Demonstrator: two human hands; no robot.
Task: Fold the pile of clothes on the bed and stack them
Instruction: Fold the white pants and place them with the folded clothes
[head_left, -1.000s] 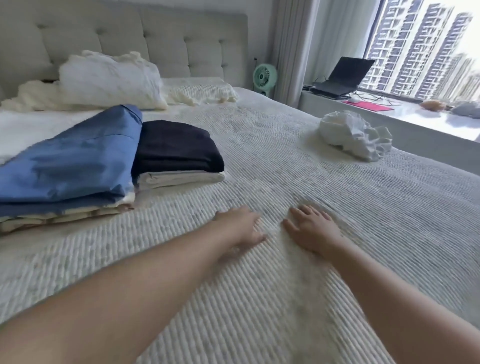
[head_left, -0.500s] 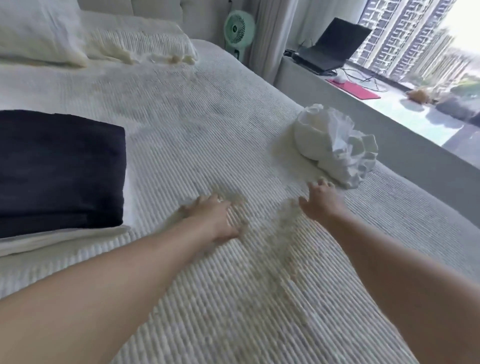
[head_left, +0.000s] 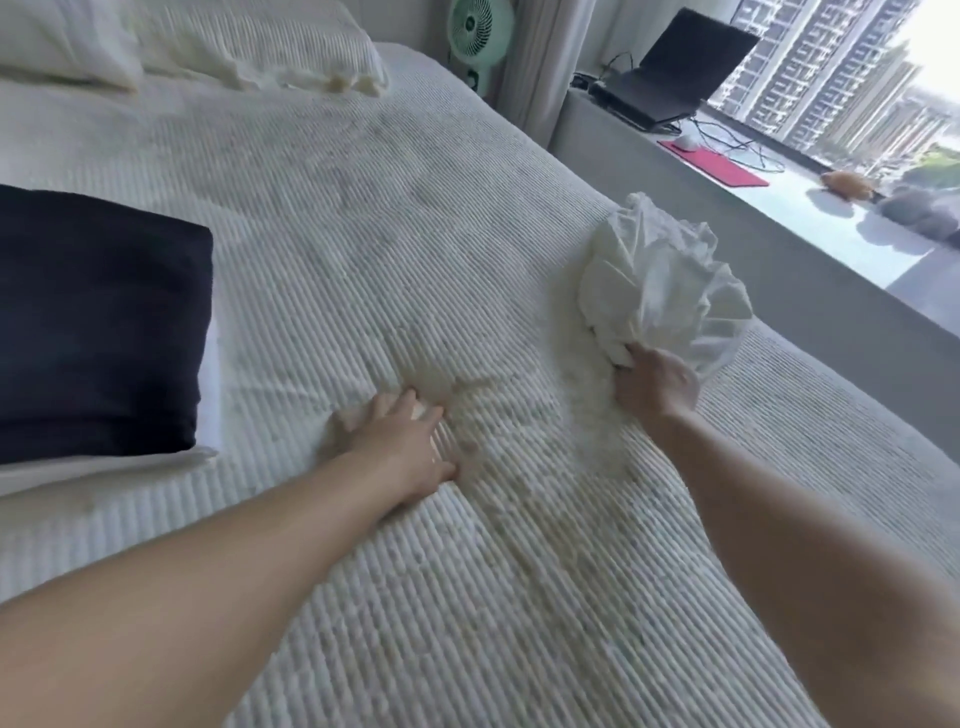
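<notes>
your right hand (head_left: 655, 387) pinches the crumpled white garment (head_left: 660, 280) near the bed's (head_left: 519, 597) right edge, left hand (head_left: 402, 447) spread flat; it looks light and limp, so find a hem.

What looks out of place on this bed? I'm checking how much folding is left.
Only the white garment near the bed's right edge: it is crumpled into a ball, unfolded, with the right hand gripping its near end. The black folded piece lies neatly on a white one. The left hand rests flat on the bedspread.

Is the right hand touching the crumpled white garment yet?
Touching. The head view shows the right hand with its fingers buried in the lower edge of the crumpled white garment, gripping it.
</notes>
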